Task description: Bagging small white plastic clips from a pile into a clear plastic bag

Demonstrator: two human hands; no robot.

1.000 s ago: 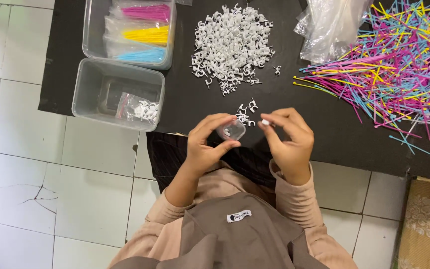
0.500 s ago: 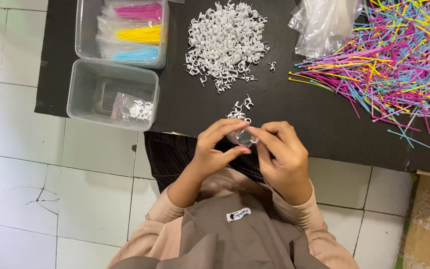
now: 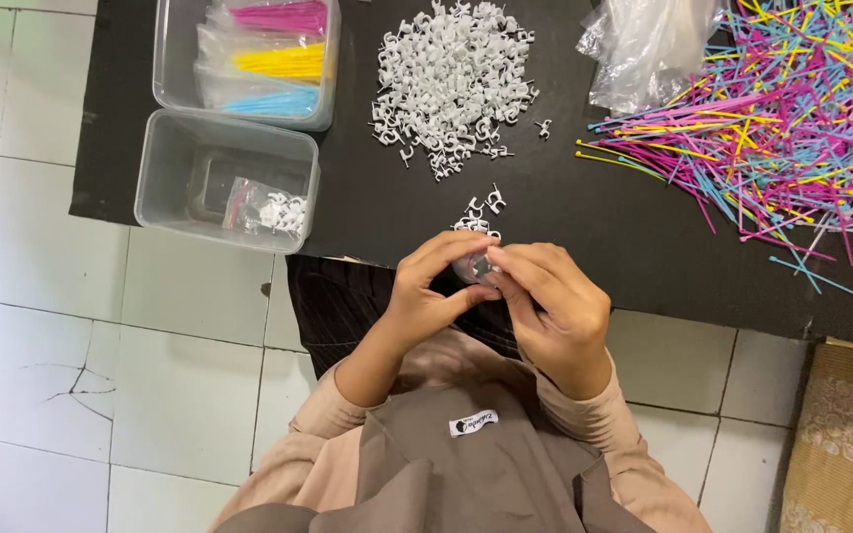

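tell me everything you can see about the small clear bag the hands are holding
The small clear bag is thin, see-through plastic, pinched between the fingers of the left hand and right hand, which mostly hide it. It is held at the near edge of the black mat, beside a few loose white clips. Its contents cannot be made out.

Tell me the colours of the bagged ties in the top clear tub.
Pink, yellow and light blue bagged ties, seen in the head view.
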